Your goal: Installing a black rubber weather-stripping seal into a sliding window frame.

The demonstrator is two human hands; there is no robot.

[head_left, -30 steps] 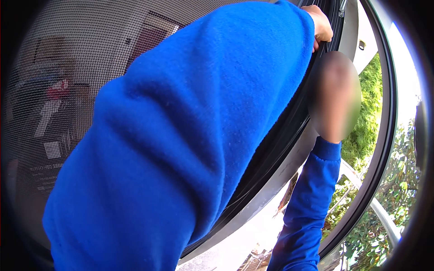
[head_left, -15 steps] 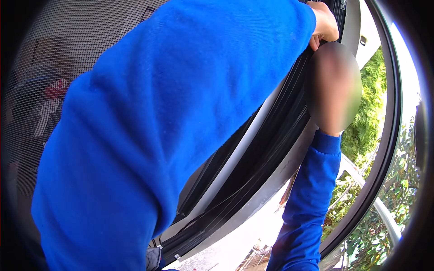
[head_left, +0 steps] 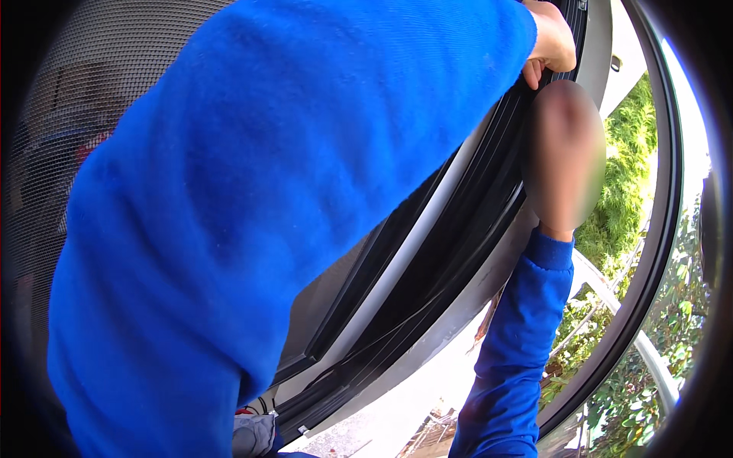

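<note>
My left arm in a blue sleeve (head_left: 229,191) stretches across to the top right. At the upper end of a black grooved window frame (head_left: 427,282), my left hand (head_left: 553,38) is bent down with its fingers curled in against the frame. Whatever those fingers hold, if anything, is hidden. Just below it, my right hand (head_left: 565,160) is raised beside the outer side of the same frame. A blur covers its fingers, so neither their pose nor anything in them can be made out. A pale strip (head_left: 397,263) runs along inside the black frame.
A dark mesh screen (head_left: 114,53) fills the left side, with dim objects behind it. Green foliage (head_left: 626,168) and a curved dark-edged pane (head_left: 668,191) are on the right. Grey cloth (head_left: 254,435) lies at the bottom below my left arm.
My left upper arm has shifted a little left, uncovering more of the frame's lower corner and the grey cloth. Both hands stay at nearly the same place on the frame.
</note>
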